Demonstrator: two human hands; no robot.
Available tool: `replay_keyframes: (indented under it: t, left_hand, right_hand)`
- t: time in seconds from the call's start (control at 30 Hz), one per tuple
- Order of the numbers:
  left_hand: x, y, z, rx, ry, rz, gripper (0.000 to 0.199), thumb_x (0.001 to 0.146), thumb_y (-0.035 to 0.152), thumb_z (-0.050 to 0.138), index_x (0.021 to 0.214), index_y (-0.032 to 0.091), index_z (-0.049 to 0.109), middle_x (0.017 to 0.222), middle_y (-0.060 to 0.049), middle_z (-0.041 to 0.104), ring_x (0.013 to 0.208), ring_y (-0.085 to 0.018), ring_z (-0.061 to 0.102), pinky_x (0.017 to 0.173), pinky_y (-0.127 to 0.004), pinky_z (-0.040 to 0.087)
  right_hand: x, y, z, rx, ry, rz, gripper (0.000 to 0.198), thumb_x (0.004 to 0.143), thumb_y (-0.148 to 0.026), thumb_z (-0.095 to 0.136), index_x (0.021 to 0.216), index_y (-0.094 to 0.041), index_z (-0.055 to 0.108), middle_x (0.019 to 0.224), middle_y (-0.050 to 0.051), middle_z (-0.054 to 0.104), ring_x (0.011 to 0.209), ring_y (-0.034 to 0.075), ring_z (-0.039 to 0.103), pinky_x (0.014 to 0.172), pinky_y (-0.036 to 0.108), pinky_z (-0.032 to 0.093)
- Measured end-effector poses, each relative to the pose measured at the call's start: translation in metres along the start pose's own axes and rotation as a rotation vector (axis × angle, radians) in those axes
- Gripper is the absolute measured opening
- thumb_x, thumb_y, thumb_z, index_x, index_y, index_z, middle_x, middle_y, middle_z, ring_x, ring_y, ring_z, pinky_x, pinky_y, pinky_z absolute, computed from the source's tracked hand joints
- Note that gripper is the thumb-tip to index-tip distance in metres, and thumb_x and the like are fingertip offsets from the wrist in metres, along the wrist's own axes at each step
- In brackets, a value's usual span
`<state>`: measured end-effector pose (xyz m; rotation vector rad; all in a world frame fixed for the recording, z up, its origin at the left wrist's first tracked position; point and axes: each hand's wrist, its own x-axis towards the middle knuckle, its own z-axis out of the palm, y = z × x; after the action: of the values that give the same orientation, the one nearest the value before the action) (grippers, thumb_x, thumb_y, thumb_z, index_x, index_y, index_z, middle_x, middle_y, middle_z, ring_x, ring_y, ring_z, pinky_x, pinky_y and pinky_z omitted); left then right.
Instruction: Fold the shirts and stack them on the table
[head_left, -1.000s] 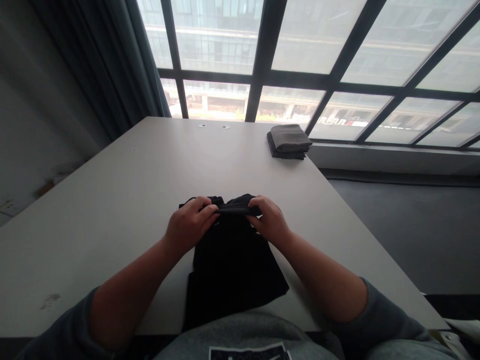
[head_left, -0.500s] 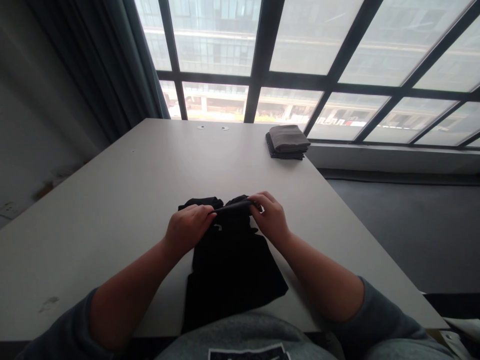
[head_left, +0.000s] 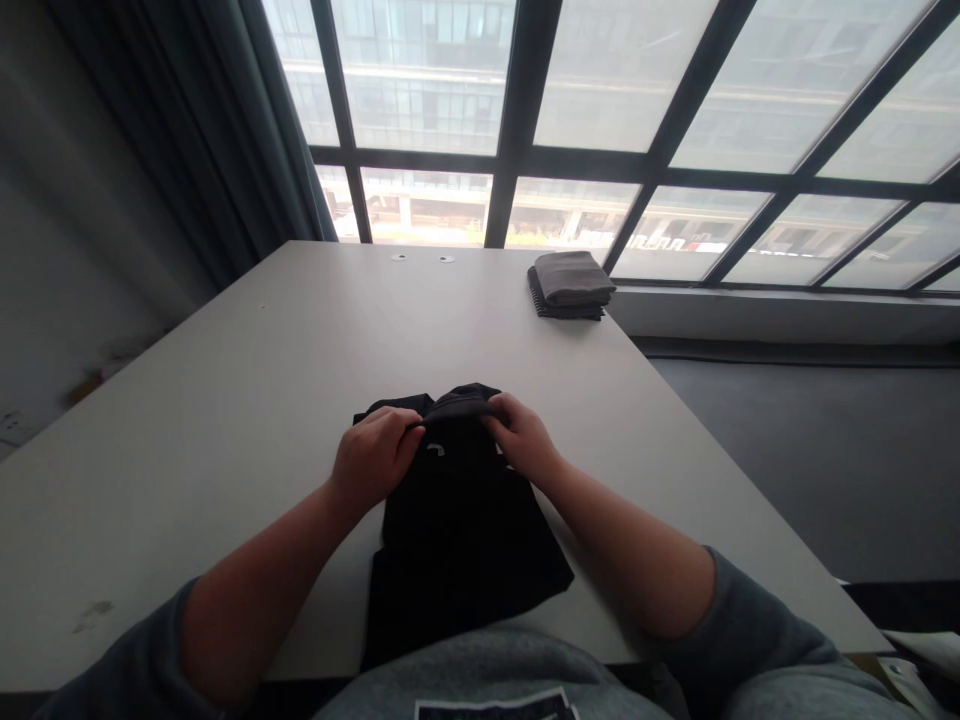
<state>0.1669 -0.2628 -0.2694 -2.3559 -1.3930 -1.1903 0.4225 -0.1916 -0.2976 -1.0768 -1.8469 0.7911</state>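
Observation:
A black garment [head_left: 465,550], whose exact kind I cannot make out, lies in front of me and reaches to the table's near edge. My left hand [head_left: 377,452] pinches the left end of its raised far edge. Closed on the right end of that edge is my right hand [head_left: 523,437]. Between them the cloth is lifted in an arched fold, with dark fabric bunched behind it. Small white marks show on the garment just below the fold. The fingertips are partly hidden by the cloth.
A stack of folded clothes [head_left: 571,285], grey on top with dark striped cloth below, sits at the white table's [head_left: 247,400] far right edge. Beyond the table are large windows and a dark curtain [head_left: 225,130] at the left. Two small round fittings mark the far tabletop.
My right hand has shifted left and slightly down, nearer my left hand. The taut strip between them now bows upward, and a second white mark shows beside my right hand.

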Motion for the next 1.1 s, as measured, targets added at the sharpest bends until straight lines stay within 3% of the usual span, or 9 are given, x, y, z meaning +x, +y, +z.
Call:
replay_keyframes:
  t: [0.1,0.17,0.43,0.63,0.73,0.83,0.93,1.0,1.1]
  left_hand:
    - [0.001,-0.004,0.005,0.027,-0.058,-0.043,0.019,0.099,0.032,0.064,0.116,0.023,0.062,0.115,-0.009,0.075,0.107,-0.028,0.07,0.092,-0.042,0.056]
    - [0.001,-0.007,0.008,0.085,-0.111,-0.064,0.026,0.096,0.033,0.068,0.12,0.023,0.062,0.123,-0.011,0.072,0.112,-0.031,0.067,0.096,-0.047,0.054]
    - [-0.003,-0.019,0.015,0.198,-0.194,-0.169,0.019,0.103,0.035,0.057,0.109,0.023,0.071,0.109,-0.01,0.069,0.099,-0.029,0.063,0.089,-0.044,0.052]
    - [0.0,-0.024,0.014,-0.041,-0.081,-0.346,0.029,0.106,0.04,0.048,0.111,0.023,0.071,0.111,-0.009,0.065,0.097,-0.025,0.065,0.088,-0.039,0.054]
    - [0.0,-0.023,0.015,-0.266,0.0,-0.49,0.027,0.105,0.043,0.049,0.109,0.024,0.067,0.1,-0.004,0.067,0.09,-0.022,0.066,0.084,-0.036,0.054]
    - [-0.002,-0.021,0.021,-0.567,0.058,-0.704,0.031,0.105,0.052,0.048,0.112,0.025,0.062,0.09,0.0,0.065,0.073,-0.017,0.063,0.069,-0.031,0.054]
    - [-0.004,-0.017,0.025,-0.676,0.104,-0.757,0.035,0.104,0.058,0.05,0.114,0.025,0.059,0.097,0.0,0.067,0.079,-0.016,0.064,0.071,-0.028,0.054]
    - [-0.003,-0.014,0.025,-0.672,0.079,-0.769,0.038,0.102,0.061,0.052,0.115,0.026,0.057,0.098,0.0,0.067,0.083,-0.017,0.065,0.073,-0.028,0.055]
    - [-0.001,-0.014,0.023,-0.737,-0.072,-0.87,0.047,0.097,0.067,0.055,0.121,0.027,0.05,0.098,0.0,0.069,0.08,-0.019,0.067,0.065,-0.029,0.056]
  right_hand:
    - [0.0,0.004,-0.001,0.143,0.064,0.048,0.023,0.096,-0.046,0.062,0.092,-0.025,0.057,0.078,-0.003,0.062,0.07,0.017,0.059,0.066,0.03,0.048]
    - [0.0,0.006,0.0,0.227,0.1,0.067,0.024,0.098,-0.048,0.061,0.098,-0.026,0.052,0.079,-0.003,0.063,0.069,0.017,0.061,0.065,0.03,0.05]
    - [-0.004,0.002,-0.001,0.283,0.083,0.099,0.026,0.1,-0.045,0.056,0.111,-0.029,0.04,0.07,-0.009,0.062,0.054,0.015,0.062,0.055,0.027,0.05]
    - [-0.005,-0.004,-0.006,0.129,0.017,0.064,0.03,0.101,-0.04,0.053,0.128,-0.028,0.048,0.079,-0.004,0.068,0.055,0.016,0.064,0.055,0.027,0.049]
    - [-0.007,-0.006,-0.007,-0.036,-0.052,-0.034,0.031,0.102,-0.032,0.048,0.132,-0.027,0.052,0.08,-0.001,0.071,0.06,0.018,0.065,0.06,0.03,0.05]
    - [-0.008,-0.007,-0.007,-0.199,-0.082,-0.169,0.035,0.101,-0.027,0.047,0.134,-0.027,0.055,0.086,0.002,0.074,0.072,0.022,0.07,0.069,0.034,0.052]
    - [-0.009,-0.007,-0.007,-0.259,-0.066,-0.217,0.036,0.102,-0.025,0.046,0.136,-0.026,0.056,0.091,0.004,0.076,0.075,0.024,0.071,0.071,0.035,0.053]
    - [-0.009,-0.006,-0.007,-0.249,-0.042,-0.198,0.035,0.102,-0.025,0.046,0.136,-0.027,0.055,0.088,0.003,0.076,0.073,0.024,0.071,0.069,0.034,0.053]
    - [-0.009,-0.003,-0.007,-0.188,0.013,-0.153,0.032,0.104,-0.027,0.045,0.136,-0.027,0.053,0.084,0.001,0.074,0.068,0.022,0.07,0.066,0.032,0.052]
